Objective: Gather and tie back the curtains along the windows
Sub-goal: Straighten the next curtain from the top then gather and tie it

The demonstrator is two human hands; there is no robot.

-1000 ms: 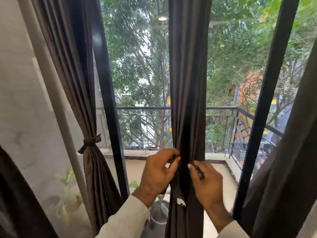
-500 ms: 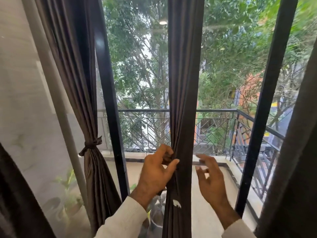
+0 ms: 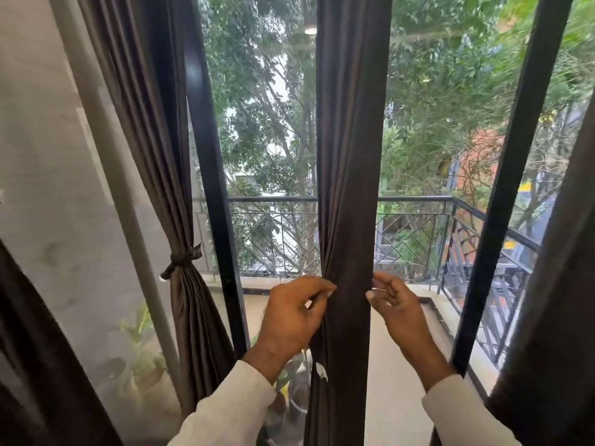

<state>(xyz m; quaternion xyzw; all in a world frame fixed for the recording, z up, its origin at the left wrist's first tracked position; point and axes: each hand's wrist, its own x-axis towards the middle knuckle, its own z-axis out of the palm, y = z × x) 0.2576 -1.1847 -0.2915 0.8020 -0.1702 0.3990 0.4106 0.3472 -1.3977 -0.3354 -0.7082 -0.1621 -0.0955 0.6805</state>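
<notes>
Tall windows with black frames (image 3: 211, 175) looked out on a balcony railing (image 3: 415, 198) and dense green trees; a grey wall sat at far left, potted plants (image 3: 141, 355) low behind the glass. The middle curtain (image 3: 351, 140), dark brown, hung straight down the centre of the view, bunched narrow but not tied. The left hand (image 3: 289, 320) pinched the curtain's left edge between thumb and curled fingers, probably to keep the folds gathered at roughly the height where a tie would go. The right hand (image 3: 394, 304) sat just beside the right edge, fingers loosely curled; its thumb tip reached the fabric edge, but no firm grip showed and it held nothing that could be made out. No tie band was visible in either hand, and whether one lay behind the fabric could not be told. A small white tag (image 3: 321, 371) showed low on the curtain's left side.

The left curtain (image 3: 167, 162) was already cinched with a knotted tieback (image 3: 182, 256), pulled toward the frame so the pane stayed open to light. A dark curtain (image 3: 557, 317) at far right hung loose, apparently still to be done. Judgement: one curtain finished, the middle one at the gather stage; next the right hand would need to wrap something round the bundle.
</notes>
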